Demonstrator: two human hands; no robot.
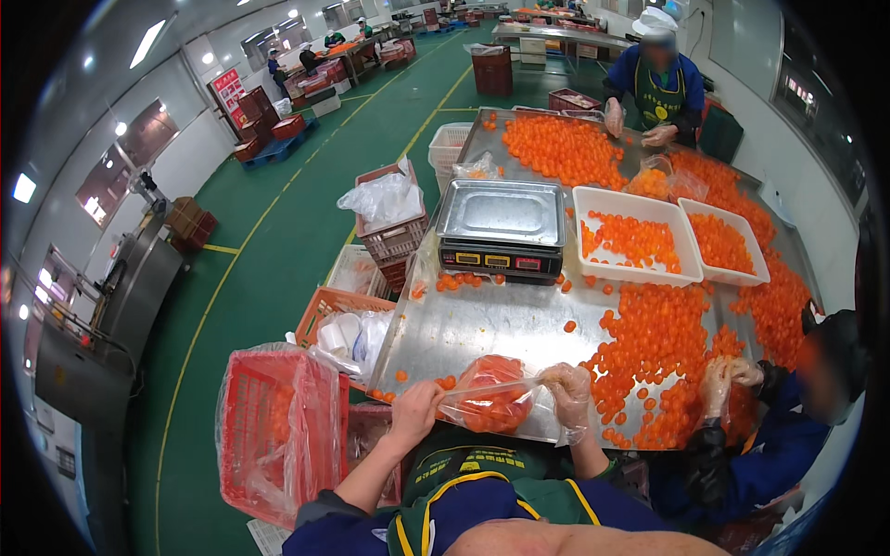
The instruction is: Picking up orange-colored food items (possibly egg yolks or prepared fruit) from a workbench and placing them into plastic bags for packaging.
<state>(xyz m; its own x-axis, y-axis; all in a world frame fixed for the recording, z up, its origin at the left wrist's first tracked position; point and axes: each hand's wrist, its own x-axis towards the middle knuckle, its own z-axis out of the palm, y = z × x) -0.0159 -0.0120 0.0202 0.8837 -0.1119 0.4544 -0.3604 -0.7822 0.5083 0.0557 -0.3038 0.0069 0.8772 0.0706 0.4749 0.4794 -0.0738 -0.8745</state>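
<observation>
A clear plastic bag (pixel 492 403) filled with round orange balls, which look like egg yolks, rests at the near edge of the steel table (pixel 480 320). Bare, my left hand (pixel 417 410) grips one end of the bag's stretched mouth. At the other end, my right hand (pixel 569 397), in a thin clear glove, pinches the film, so the mouth is drawn taut between them. A few loose orange balls (pixel 445 382) lie beside my left hand. To the right of my right hand spreads a large pile of the same balls (pixel 653 347).
A digital scale (pixel 500 229) stands beyond the bag, with white tubs (pixel 636 236) of orange balls to its right. A red plastic-lined crate (pixel 278 424) and an orange crate (pixel 341 306) stand left. One co-worker's gloved hands (pixel 726 379) work at right; another person (pixel 657 83) stands across.
</observation>
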